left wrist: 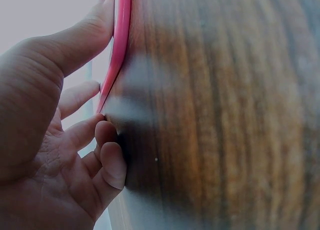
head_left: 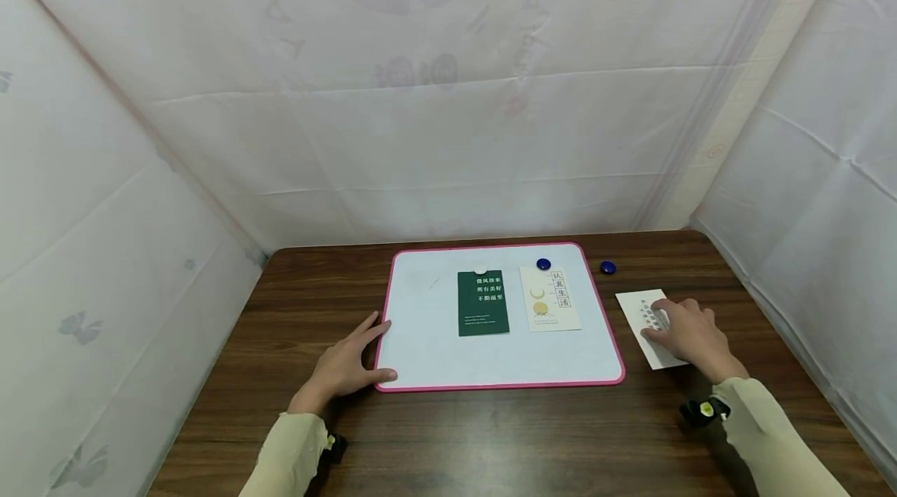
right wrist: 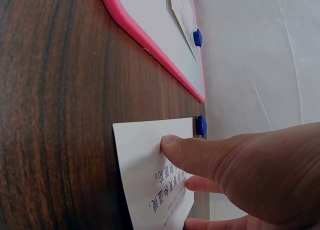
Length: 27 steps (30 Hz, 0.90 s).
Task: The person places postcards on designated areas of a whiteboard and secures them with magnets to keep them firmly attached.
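My left hand (head_left: 343,364) is at the left edge of a pink-rimmed whiteboard (head_left: 427,357). Its thumb (left wrist: 92,32) lies over the rim and the other fingers spread along the board's side. To the right of the board, my right hand (head_left: 690,333) rests on a white printed card (head_left: 662,353) lying on the table. The thumb (right wrist: 182,152) touches the card's printed face (right wrist: 142,162), apart from the fingertips near the far edge. A green card (head_left: 483,314) under a white magnet (head_left: 480,270) and a cream card (head_left: 554,318) under a blue magnet (head_left: 543,264) are on the board.
A loose blue magnet (head_left: 608,267) sits on the wooden table (head_left: 483,435) between the board's upper right corner and the white card. White fabric (head_left: 420,146) hangs behind the table, and further sheets enclose the left and right sides.
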Motion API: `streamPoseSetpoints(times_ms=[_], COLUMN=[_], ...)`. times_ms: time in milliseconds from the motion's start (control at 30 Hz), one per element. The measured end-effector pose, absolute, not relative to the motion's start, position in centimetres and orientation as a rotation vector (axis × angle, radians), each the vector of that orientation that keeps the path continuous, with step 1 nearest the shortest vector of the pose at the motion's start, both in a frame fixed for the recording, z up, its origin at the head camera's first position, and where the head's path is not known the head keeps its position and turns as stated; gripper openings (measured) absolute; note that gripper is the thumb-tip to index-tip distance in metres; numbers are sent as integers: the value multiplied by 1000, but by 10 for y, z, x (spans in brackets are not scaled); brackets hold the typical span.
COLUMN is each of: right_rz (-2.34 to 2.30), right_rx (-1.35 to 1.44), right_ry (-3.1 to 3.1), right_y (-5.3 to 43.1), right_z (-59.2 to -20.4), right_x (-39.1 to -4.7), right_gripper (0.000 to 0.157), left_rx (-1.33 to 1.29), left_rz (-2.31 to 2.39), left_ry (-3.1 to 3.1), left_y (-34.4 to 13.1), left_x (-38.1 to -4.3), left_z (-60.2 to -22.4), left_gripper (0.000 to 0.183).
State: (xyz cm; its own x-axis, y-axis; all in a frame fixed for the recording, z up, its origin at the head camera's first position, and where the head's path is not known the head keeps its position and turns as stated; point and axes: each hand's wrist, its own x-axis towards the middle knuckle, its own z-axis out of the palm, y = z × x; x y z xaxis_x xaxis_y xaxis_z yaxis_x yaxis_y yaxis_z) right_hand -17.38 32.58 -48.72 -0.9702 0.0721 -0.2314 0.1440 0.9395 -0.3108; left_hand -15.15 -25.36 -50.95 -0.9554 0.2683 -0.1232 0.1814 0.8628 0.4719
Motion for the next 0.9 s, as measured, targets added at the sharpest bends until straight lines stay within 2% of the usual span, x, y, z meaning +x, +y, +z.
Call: streamPoseSetpoints(times_ms=[533, 733, 900], right_rz=[-507, -517, -543], right_rx=[139, 45, 107], right_ry=[2915, 2989, 2949], right_y=[329, 333, 336], right_z=[-488, -489, -487], right_x=[-176, -177, -179], right_gripper=[67, 64, 62], left_rx=[350, 341, 337], left_rz=[695, 689, 686], left_ry=[2850, 2851, 2851], left_y=[-253, -253, -253], left_x=[-152, -152, -152], left_z=[-509, -510, -511], left_gripper=[94, 94, 94])
